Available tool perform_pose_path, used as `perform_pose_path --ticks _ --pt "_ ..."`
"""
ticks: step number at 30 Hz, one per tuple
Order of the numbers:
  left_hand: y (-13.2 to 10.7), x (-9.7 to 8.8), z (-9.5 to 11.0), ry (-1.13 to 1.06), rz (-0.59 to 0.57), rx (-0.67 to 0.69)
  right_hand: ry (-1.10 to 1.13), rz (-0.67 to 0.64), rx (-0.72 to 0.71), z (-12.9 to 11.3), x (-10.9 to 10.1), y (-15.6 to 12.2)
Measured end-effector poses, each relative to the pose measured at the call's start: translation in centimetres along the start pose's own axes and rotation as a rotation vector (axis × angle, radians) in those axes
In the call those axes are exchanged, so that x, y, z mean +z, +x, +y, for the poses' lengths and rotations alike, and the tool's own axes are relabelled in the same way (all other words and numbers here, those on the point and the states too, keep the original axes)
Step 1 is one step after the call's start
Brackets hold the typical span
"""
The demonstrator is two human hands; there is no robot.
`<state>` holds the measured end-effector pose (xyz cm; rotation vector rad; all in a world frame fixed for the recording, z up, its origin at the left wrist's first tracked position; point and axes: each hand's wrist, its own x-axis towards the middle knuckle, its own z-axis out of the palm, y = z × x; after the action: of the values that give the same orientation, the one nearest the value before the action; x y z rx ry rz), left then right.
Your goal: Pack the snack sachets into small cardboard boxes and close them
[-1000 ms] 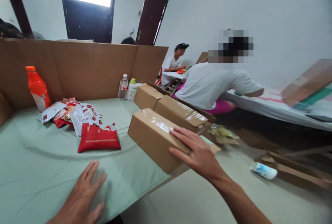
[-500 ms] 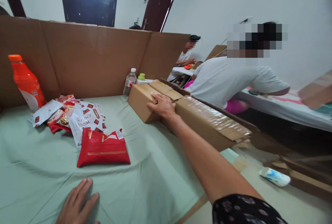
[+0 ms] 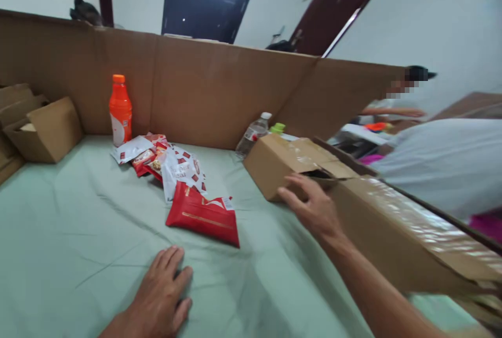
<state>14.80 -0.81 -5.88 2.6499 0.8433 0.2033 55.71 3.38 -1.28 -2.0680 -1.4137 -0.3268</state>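
My left hand lies flat and open on the pale green sheet, a little below a red pouch. My right hand reaches out to a small cardboard box and grips its near end, thumb up by a loose top flap and fingers curled on the side. A longer taped cardboard box lies right beside that hand and arm.
Snack packets and an orange bottle sit at the back by the cardboard wall. A water bottle and a green-capped container stand behind the small box. An open box sits far left. A co-worker's white-shirted back is at the right.
The view has swung left and closer to the table. My right hand left the nearest box a second ago and now grips the small box. My left hand stayed flat on the sheet.
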Motion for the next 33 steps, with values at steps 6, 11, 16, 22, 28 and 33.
perform_pose_path --ticks 6,11,16,22,28,33 --pt "-1.6 -0.9 0.7 -0.067 -0.011 -0.056 0.244 -0.448 -0.446 -4.7 6.6 -6.6" --pt "-5.4 -3.1 -1.0 -0.058 0.112 -0.099 0.321 -0.248 -0.645 -9.1 10.6 -9.3" --pt "-9.2 -8.0 -6.1 0.006 0.387 -0.222 0.367 -0.04 -0.727 -15.4 12.1 -10.7" --pt "-10.0 -16.4 -17.1 0.11 0.739 -0.498 0.394 0.063 -0.641 -18.2 13.8 -11.4" --pt "-5.9 -24.8 -28.5 0.184 1.032 -0.757 0.394 0.046 -0.614 -17.9 13.6 -11.9" --pt "-1.6 -27.8 -33.2 0.146 1.066 -0.86 0.362 0.04 -0.599 -18.0 13.5 -11.9"
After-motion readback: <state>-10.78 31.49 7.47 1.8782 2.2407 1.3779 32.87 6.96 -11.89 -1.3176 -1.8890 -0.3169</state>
